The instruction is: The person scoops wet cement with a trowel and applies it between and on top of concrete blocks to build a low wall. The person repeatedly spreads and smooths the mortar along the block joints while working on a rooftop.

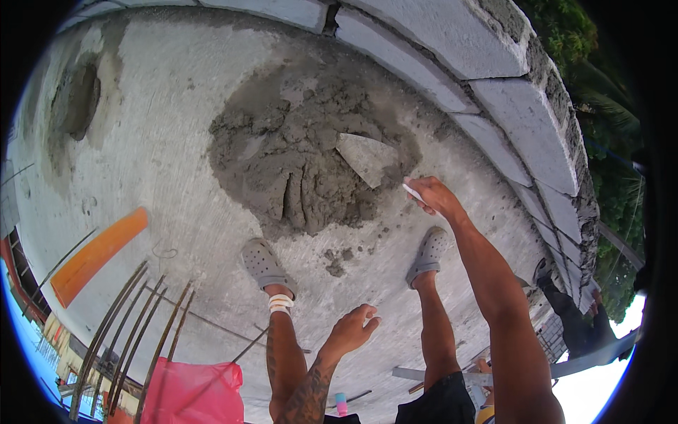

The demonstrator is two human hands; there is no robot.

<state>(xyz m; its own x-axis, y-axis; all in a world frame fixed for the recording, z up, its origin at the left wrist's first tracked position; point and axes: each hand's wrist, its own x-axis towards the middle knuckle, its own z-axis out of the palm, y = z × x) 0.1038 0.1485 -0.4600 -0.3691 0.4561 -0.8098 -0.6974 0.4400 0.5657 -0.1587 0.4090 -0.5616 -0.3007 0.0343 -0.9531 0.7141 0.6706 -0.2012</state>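
My right hand is closed around the pale handle of a trowel. The trowel's grey, mortar-smeared blade rests on the right side of a heap of wet mortar spread on the concrete floor. Ridges and grooves mark the heap's near side. Lower down, between my legs, my left hand hovers with loosely bent fingers, a gap between thumb and fingers, and nothing visible in it.
My feet in grey clogs stand just before the heap. A concrete block wall curves along the right. At left are an orange pipe, upright rebar, a pink bag and a floor hollow. A person is at far right.
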